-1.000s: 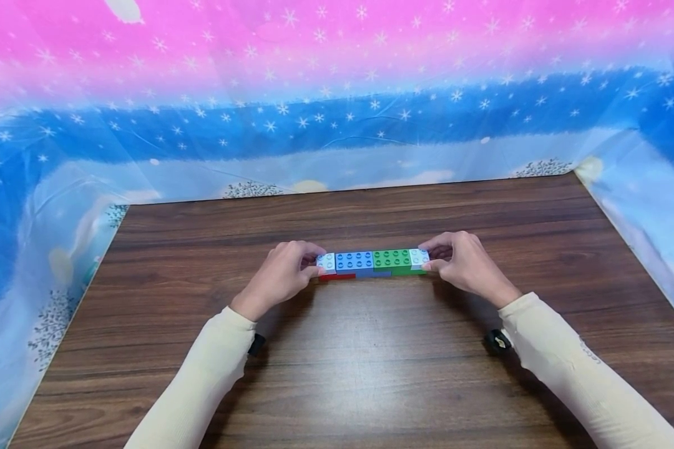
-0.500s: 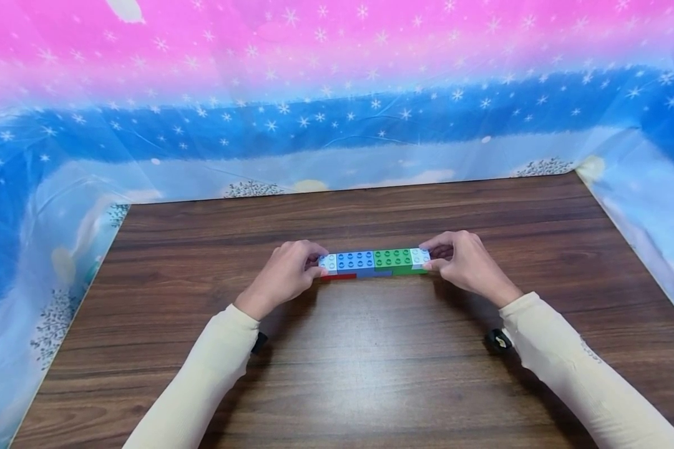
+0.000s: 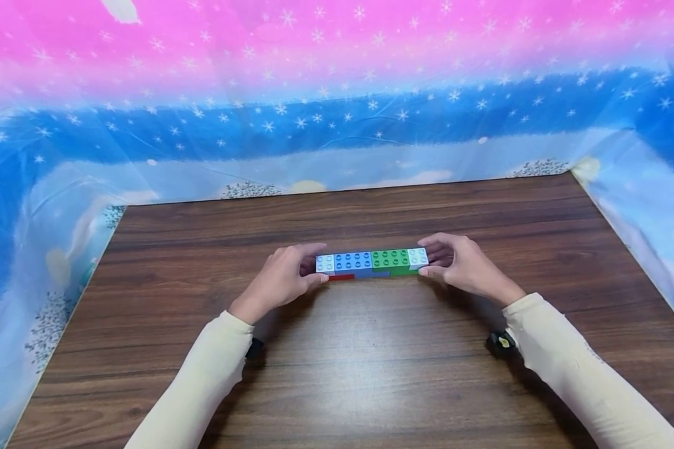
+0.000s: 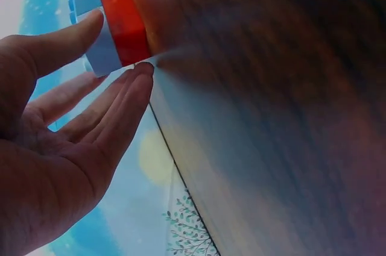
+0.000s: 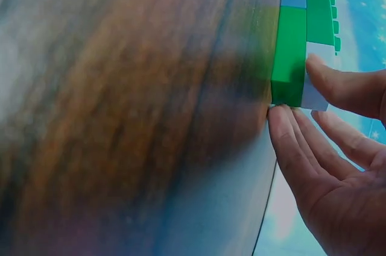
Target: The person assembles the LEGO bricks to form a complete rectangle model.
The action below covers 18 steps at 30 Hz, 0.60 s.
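On the table lies a straight two-layer wall of toy building bricks. Its top layer runs from a white brick [image 3: 325, 265] through a blue brick [image 3: 352, 260] and a green brick [image 3: 390, 258] to another white brick [image 3: 418, 259]. Beneath are red [image 4: 123, 18], blue and green [image 5: 291, 51] bricks. My left hand [image 3: 278, 277] spreads loosely around the left end, thumb in front and fingers behind and beside it. At the right end my right hand [image 3: 472, 265] has a similar spread. The wrist views show both thumbs before the white bricks; whether they touch is unclear.
A dark wood-grain table [image 3: 371, 362] reaches to a snowflake-patterned cloth [image 3: 337, 118] hanging behind and at both sides. Each wrist carries a black device, such as the right wrist camera [image 3: 500, 343].
Both hands have loosened from pinching the white end bricks; thumbs and fingers now stand wider apart and the left thumb sits lower. The brick wall stays in place.
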Available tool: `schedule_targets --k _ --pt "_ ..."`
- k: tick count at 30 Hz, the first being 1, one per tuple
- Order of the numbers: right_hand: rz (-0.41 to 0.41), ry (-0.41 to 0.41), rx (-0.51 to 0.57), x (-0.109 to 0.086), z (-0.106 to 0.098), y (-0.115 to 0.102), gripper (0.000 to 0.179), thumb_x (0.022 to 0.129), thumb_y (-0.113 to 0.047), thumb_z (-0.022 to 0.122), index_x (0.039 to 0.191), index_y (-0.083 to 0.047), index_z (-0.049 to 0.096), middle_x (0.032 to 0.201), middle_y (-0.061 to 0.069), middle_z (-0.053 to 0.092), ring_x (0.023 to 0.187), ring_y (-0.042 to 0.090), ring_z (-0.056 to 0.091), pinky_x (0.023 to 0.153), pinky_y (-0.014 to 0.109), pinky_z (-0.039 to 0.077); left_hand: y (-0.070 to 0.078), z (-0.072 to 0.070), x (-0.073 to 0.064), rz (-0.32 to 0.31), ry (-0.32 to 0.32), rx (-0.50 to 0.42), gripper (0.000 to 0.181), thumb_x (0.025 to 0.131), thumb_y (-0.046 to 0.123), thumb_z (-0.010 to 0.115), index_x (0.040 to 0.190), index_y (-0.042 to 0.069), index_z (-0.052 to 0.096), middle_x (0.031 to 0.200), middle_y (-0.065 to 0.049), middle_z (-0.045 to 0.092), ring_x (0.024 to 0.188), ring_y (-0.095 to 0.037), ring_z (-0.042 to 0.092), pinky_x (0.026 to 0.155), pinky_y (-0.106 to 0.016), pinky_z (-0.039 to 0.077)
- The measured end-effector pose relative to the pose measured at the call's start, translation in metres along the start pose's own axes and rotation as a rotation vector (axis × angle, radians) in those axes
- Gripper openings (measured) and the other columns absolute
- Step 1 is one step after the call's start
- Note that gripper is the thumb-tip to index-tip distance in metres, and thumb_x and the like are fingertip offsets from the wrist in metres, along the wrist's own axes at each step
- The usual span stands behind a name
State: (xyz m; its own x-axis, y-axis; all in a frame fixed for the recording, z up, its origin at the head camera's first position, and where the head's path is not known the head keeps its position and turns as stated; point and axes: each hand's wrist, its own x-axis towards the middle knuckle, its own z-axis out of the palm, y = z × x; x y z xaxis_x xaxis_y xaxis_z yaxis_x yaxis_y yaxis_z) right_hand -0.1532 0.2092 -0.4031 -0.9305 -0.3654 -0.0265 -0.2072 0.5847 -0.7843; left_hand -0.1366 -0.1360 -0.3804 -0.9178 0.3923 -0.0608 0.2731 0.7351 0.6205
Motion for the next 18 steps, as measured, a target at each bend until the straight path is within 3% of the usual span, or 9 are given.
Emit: schedule_targets --k 10,14,18 --pt "0.011 0.032 0.038 0.0055 0.0052 0.0046 0.039 0.086 0.001 0.079 0.121 0.003 0.063 0.110 0.017 0.069 0.101 0.030 0.067 0.085 0.041 0.056 -0.0018 0.0060 0.0036 -0.018 0.039 -0.038 0.035 0.093 0.009 0.075 0.126 0.001 0.067 0.109 -0.013 0.073 0.097 -0.022 0.070 0.087 -0.042 0.054" --pt "0.034 0.054 0.088 0.0059 0.0058 0.0038 0.041 0.086 0.002 0.078 0.121 0.004 0.058 0.114 0.021 0.066 0.105 0.033 0.066 0.083 0.032 0.055 -0.0030 0.0053 0.0046 -0.024 0.046 -0.071 0.037 0.094 0.009 0.074 0.128 0.001 0.065 0.113 -0.014 0.072 0.098 -0.023 0.070 0.088 -0.043 0.054" --pt "0.063 0.077 0.104 0.0065 0.0051 0.0023 0.041 0.087 0.001 0.078 0.121 0.005 0.054 0.118 0.024 0.066 0.108 0.033 0.066 0.079 0.025 0.054 -0.0032 0.0042 0.0067 -0.073 0.054 -0.103 0.040 0.095 0.012 0.073 0.132 0.001 0.061 0.121 -0.016 0.069 0.106 -0.026 0.068 0.093 -0.044 0.052"
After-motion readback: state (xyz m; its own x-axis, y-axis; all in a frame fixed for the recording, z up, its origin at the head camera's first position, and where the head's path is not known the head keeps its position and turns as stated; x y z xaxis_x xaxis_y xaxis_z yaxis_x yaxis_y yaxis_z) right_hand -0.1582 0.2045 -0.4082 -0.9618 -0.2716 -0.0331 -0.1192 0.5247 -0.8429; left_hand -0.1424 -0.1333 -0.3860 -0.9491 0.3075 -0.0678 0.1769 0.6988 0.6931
